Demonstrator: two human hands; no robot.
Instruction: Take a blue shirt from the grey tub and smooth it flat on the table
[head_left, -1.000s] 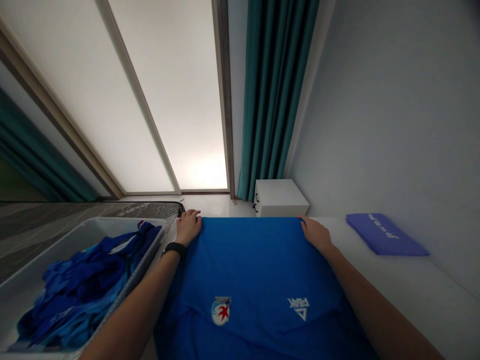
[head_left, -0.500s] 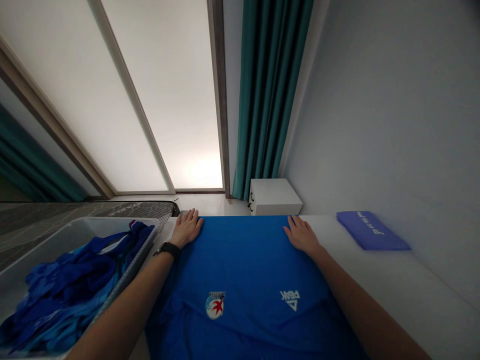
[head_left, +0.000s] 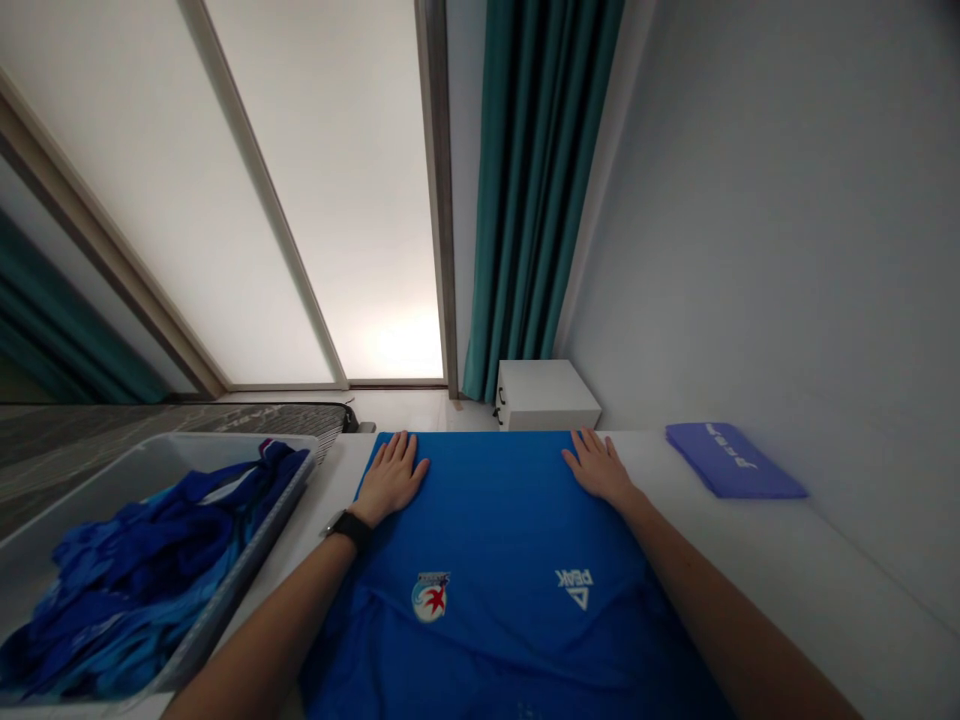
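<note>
Bright blue sports shirt (head_left: 495, 540) w/ white logo lies spread on white tabletop (head_left: 787, 570). L hand (head_left: 391, 478) & R hand (head_left: 598, 466) both flat, fingers open, pressing shirt's far corners, well apart. Grey plastic bin (head_left: 225, 590) of crumpled blue clothes at left; folded purple-blue garment (head_left: 735, 460) far right.

head cam | worn high | faces forward-down | near white table (head_left: 787, 580)
</note>
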